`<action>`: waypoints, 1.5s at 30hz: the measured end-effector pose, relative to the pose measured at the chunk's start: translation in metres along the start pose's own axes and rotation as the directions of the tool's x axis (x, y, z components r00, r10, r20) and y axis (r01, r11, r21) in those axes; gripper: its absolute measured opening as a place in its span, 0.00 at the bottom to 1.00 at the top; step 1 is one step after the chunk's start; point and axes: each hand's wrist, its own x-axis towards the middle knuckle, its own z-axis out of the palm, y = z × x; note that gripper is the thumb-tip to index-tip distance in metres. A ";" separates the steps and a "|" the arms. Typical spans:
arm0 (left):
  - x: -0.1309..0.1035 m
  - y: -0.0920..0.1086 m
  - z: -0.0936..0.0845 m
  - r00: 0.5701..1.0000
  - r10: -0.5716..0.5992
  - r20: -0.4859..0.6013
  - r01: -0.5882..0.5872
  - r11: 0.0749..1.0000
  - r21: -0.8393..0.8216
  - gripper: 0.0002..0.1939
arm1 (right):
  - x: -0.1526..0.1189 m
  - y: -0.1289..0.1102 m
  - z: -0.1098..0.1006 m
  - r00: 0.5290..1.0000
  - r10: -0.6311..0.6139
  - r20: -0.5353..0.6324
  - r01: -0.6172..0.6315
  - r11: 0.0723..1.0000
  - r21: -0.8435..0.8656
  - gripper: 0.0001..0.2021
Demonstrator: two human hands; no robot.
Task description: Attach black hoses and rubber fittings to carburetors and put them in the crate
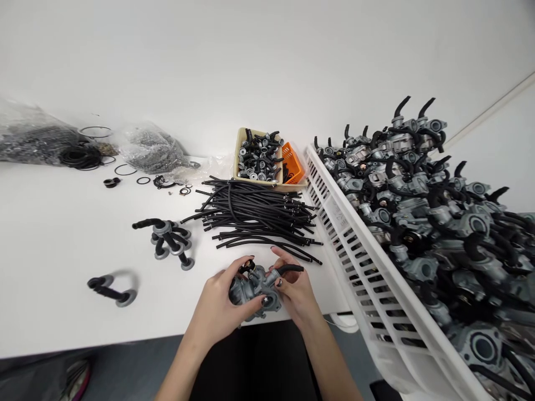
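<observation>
A grey metal carburetor (249,291) with a short black tube on its right side is held over the table's front edge. My left hand (219,303) is closed around its left side, the thumb across the front. My right hand (296,289) pinches the fitting at the base of the black tube (290,269). Just behind the hands lies a wide pile of black hoses (259,209). To the left, a cluster of grey caps with black tubes (170,238) stands on the table, and more such pieces (112,291) lie nearer the front edge.
A white crate (355,245) heaped with carburetors (418,206) stands at the right. Behind the hoses are a cream tray (237,159) of capped tubes and an orange basket (295,161). Bags of parts (152,147), black rings (143,180) and loose bits lie at the back left.
</observation>
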 end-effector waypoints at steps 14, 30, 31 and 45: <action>0.000 0.002 -0.002 1.000 -0.001 0.001 0.001 1.000 -0.010 0.30 | 0.001 0.001 -0.003 0.999 -0.018 0.032 0.016 0.998 0.057 0.31; 0.000 -0.001 0.000 1.000 0.007 0.000 -0.007 1.000 0.007 0.31 | 0.001 0.001 -0.001 1.000 -0.017 0.007 0.017 0.999 0.035 0.30; 0.000 0.000 0.000 1.000 0.011 0.001 -0.011 1.000 0.005 0.30 | 0.000 -0.001 -0.001 0.999 -0.014 0.030 0.012 0.999 0.038 0.29; 0.001 0.000 -0.001 0.999 -0.027 0.025 0.027 1.000 -0.007 0.31 | 0.000 0.003 -0.001 0.997 -0.075 0.034 0.073 0.996 0.044 0.32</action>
